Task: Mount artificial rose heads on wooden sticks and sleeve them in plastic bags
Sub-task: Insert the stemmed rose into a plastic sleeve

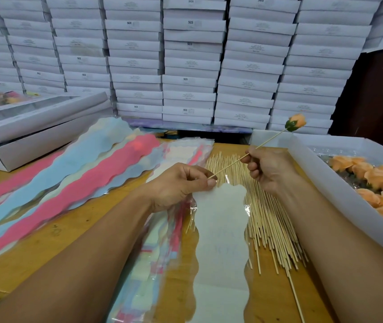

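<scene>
Sleeving step, head view. The right hand point(268, 169) pinches a wooden stick point(251, 152) near its middle, the mounted orange rose head point(296, 122) raised up and away beyond the knuckles and the bare end pointing toward the left hand point(181, 183). The left hand pinches the upper edge of a white scalloped plastic bag point(220, 229) between thumb and fingers; the bag trails back toward the body between the forearms. The stick's bare tip lies just beside the left fingertips, at the bag's mouth; whether it has entered cannot be told. Likely faults from here: if the mouth is pinched flat, the tip may slide along the outside of the film or pierce it; the mid-length grip leaves the flower end free to swing, so a jolt could loosen the head; and the bag rests across the loose sticks point(272, 217) under the right wrist, so a stray stick could be dragged along with it. The surface is a wooden table point(88, 220). Beyond and outward of the left hand lie fanned sleeves point(106, 173) in pink, blue and cream, with a windowed white box point(34, 127) farther out. Outward of the right forearm stands a white tray point(321, 178) of orange rose heads. Stacked white boxes point(190, 61) wall the far side.
</scene>
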Tool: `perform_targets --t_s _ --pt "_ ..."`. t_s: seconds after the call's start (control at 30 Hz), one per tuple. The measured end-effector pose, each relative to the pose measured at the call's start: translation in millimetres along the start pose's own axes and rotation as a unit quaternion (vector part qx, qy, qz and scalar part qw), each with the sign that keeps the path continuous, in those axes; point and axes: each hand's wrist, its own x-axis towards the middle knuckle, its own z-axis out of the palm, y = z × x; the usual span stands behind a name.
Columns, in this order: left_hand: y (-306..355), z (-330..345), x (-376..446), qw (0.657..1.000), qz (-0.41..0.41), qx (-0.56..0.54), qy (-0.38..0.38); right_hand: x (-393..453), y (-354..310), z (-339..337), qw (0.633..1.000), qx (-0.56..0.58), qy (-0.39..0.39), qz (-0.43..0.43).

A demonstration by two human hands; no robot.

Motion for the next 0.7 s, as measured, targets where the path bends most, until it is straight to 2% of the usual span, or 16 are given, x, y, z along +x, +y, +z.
perform_targets --t_s 0.3,0.47,0.6,0.7 --pt "0.0 2.2 -2.5 0.997 -0.034 0.015 -0.064 1.5 0.6 -2.7 1.0 -0.012 -0.007 0.003" --pt "0.3 2.2 -2.1 0.997 -0.039 0.026 -0.066 -2.1 -0.7 -0.1 0.999 -0.028 -0.023 -0.002" --pt "0.6 2.6 -1.9 0.997 -0.033 0.043 -0.054 -16.1 -2.2 10.2 0.994 -0.061 -0.087 0.009" --pt "1.3 3.7 -1.2 0.998 -0.027 0.049 -0.014 -25.5 2.2 18.1 0.983 -0.102 -0.152 0.033"
